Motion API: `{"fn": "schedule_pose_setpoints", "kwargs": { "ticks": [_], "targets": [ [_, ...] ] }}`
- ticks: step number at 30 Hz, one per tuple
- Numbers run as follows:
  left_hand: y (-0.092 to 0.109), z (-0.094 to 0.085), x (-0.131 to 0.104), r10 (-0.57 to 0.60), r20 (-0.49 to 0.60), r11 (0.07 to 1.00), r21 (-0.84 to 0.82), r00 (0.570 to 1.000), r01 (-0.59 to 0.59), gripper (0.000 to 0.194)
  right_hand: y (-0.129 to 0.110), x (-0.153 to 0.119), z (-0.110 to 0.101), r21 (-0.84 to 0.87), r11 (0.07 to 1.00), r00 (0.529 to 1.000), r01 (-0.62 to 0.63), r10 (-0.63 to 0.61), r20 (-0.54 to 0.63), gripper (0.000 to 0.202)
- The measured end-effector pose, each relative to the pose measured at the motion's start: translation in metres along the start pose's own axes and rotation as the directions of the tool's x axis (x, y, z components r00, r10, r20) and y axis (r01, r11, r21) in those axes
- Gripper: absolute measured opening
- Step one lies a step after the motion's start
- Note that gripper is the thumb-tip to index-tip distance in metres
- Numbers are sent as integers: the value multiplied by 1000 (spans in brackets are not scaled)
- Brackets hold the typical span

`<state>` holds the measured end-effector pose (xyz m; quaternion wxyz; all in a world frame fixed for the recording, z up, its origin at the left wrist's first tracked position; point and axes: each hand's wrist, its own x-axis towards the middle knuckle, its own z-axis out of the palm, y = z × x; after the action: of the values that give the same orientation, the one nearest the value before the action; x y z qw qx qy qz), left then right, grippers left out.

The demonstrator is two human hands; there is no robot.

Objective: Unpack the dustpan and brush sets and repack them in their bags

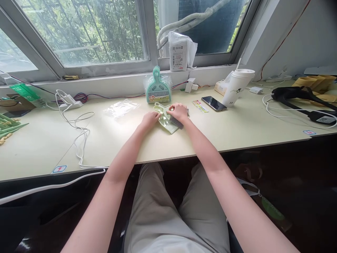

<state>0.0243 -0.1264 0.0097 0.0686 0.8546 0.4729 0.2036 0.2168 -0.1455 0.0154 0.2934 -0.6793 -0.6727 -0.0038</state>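
Observation:
A pale green mini dustpan (170, 127) lies on the desk in front of me, its handle pointing away. My left hand (151, 119) is closed on the dustpan's left edge near the handle. My right hand (179, 111) grips a small hand brush (176, 122) with dark bristles, held over the right side of the dustpan. Part of the brush is hidden under my fingers. Just behind stands a teal dustpan and brush set (158, 88) in clear wrapping. A crumpled clear plastic bag (121, 108) lies left of my hands, and a colourful label card (200, 106) to the right.
To the right are a phone (213, 103), a white cup (238, 88) with a straw, and a black strap headset (297, 102). White cables (83, 137) trail over the left part of the desk (110, 140). A tissue pack (179, 52) stands on the sill.

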Motion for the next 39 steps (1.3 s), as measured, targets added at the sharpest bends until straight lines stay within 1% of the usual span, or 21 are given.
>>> {"fn": "schedule_pose_setpoints", "kwargs": {
  "ticks": [2,4,6,8,9,11,12,14,15,16,17,19,21,24,26,29,33,36,37,39],
  "targets": [
    [13,4,-1,62,37,997,-55,997,-60,45,2,-1,2,-22,1000,1000,12,-12,18,21],
    [22,6,-2,113,88,990,-96,990,-104,44,5,0,1,-22,1000,999,14,-13,41,21],
    [27,6,-3,169,119,982,-110,978,-156,40,8,1,-1,-8,1000,998,17,-16,67,20],
    [28,4,-4,207,116,977,-84,971,-199,30,10,2,-4,12,1000,996,24,-25,90,21],
    [27,2,-4,216,101,976,-56,971,-212,25,11,3,-6,20,999,995,27,-29,98,21],
    [23,-2,-5,236,26,972,11,971,-236,19,13,4,-9,33,999,992,32,-36,118,22],
    [20,-4,-5,253,-31,967,44,967,-251,23,14,5,-10,40,999,990,34,-39,132,23],
    [11,-7,-5,287,-153,957,98,946,-275,42,16,5,-12,55,998,986,35,-44,163,24],
    [5,-8,-4,293,-192,955,107,936,-277,52,16,5,-13,63,997,983,36,-46,177,25],
    [0,-8,-3,283,-203,958,98,937,-268,60,17,5,-13,71,997,981,36,-49,187,26],
    [-5,-7,-3,256,-184,966,69,949,-247,62,17,5,-14,77,996,980,37,-51,193,27],
    [-14,-4,-2,186,-102,982,-8,977,-188,57,17,4,-14,83,996,979,36,-52,198,29],
    [-18,-1,-1,147,-64,988,-46,987,-150,47,17,4,-15,88,996,977,35,-52,205,29],
    [-19,0,0,164,-124,986,-1,979,-166,35,18,5,-14,110,994,974,27,-51,219,28],
    [-17,-2,0,170,-144,985,25,975,-168,32,18,5,-15,140,990,971,13,-46,236,29],
    [-14,-4,-1,137,-126,991,15,983,-136,32,19,5,-17,175,984,962,-16,-33,272,32],
    [-15,-4,-2,115,-125,993,20,985,-114,34,19,4,-20,166,984,945,-61,3,328,32],
    [-17,-3,-2,147,-150,989,24,978,-145,41,20,4,-18,219,971,929,-93,6,369,31],
    [-18,-2,-2,163,-159,987,32,974,-160,43,21,5,-16,242,965,930,-97,1,367,31],
    [-18,-2,-2,206,-171,978,71,963,-197,40,23,6,-12,272,958,938,-95,-5,346,31]
  ]
}}
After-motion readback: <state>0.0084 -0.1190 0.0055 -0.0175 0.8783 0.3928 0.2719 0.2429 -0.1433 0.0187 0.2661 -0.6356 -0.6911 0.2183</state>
